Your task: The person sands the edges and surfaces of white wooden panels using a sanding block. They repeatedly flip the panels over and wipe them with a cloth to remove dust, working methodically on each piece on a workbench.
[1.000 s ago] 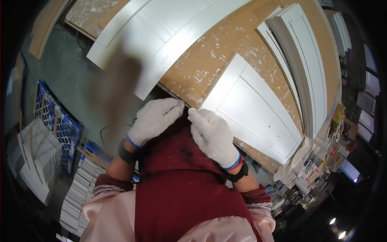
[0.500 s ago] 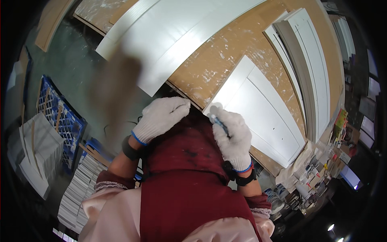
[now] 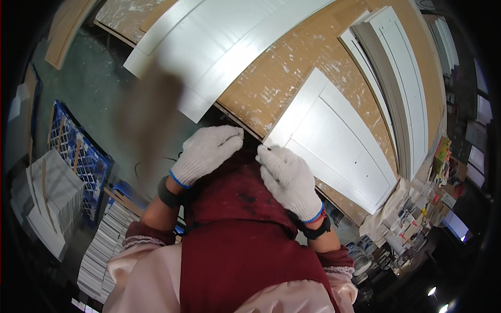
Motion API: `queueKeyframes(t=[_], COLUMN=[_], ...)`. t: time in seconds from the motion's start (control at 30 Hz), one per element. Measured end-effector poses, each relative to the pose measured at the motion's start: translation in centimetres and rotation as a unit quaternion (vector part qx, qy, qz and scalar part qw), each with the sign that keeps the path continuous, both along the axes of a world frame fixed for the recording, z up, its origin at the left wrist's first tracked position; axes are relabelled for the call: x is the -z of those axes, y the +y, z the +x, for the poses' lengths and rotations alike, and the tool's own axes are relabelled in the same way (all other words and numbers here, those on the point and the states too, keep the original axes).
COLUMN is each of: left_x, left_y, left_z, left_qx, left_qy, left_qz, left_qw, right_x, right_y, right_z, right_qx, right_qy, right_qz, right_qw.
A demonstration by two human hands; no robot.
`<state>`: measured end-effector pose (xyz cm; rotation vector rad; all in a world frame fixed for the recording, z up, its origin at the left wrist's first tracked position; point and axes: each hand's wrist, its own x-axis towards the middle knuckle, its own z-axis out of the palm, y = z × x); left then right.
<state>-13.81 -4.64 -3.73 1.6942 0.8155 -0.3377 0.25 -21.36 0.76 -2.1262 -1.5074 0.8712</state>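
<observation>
Both of my hands wear white knitted gloves and are held in front of my dark red apron (image 3: pixel 235 245), at the near edge of the workbench (image 3: pixel 276 68). My left hand (image 3: pixel 207 155) is closed, fingers curled together; whatever is in it, if anything, is hidden. Back up and with bent fingers, my right hand (image 3: pixel 290 180) is closed too, beside the near corner of a white panel (image 3: pixel 339 148) with grooved lines. Its fingers hide what they may hold. Left of that panel, a larger white panel (image 3: pixel 209 44) lies across the bench and overhangs its near edge.
More white panels (image 3: pixel 404 68) are stacked on the bench's right side. Jars and tools (image 3: pixel 402 237) crowd the right end. At the left stand a blue plastic pallet (image 3: pixel 78 156) and stacked white boards (image 3: pixel 104 250). A blurred brown shape (image 3: pixel 154 104) covers part of the left view.
My right hand has turned back up and shifted slightly left. The thin blue-handled tool with a rounded grey end, seen in it earlier, is now hidden. My left hand has barely moved.
</observation>
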Motion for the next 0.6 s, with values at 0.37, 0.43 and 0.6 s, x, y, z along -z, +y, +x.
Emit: queueKeyframes(t=[0.37, 0.43, 0.6], left_x=[-1.7, -2.2, -4.0], left_y=[-0.2, -0.6, -2.0], left_z=[1.5, 2.2, 4.5], left_qx=[-0.033, -0.036, -0.021], left_qy=[-0.055, -0.087, -0.099], left_qz=[-0.018, 0.011, 0.138], left_qw=[0.998, 0.995, 0.985], right_x=[0.1, 0.1, 1.1], right_y=[-9.1, -10.7, -15.3], right_z=[0.4, 0.2, -1.4], right_qx=[0.231, 0.28, 0.438], right_qy=[0.016, 0.013, 0.098], right_qz=[0.002, -0.002, 0.002], right_qw=[0.973, 0.96, 0.894])
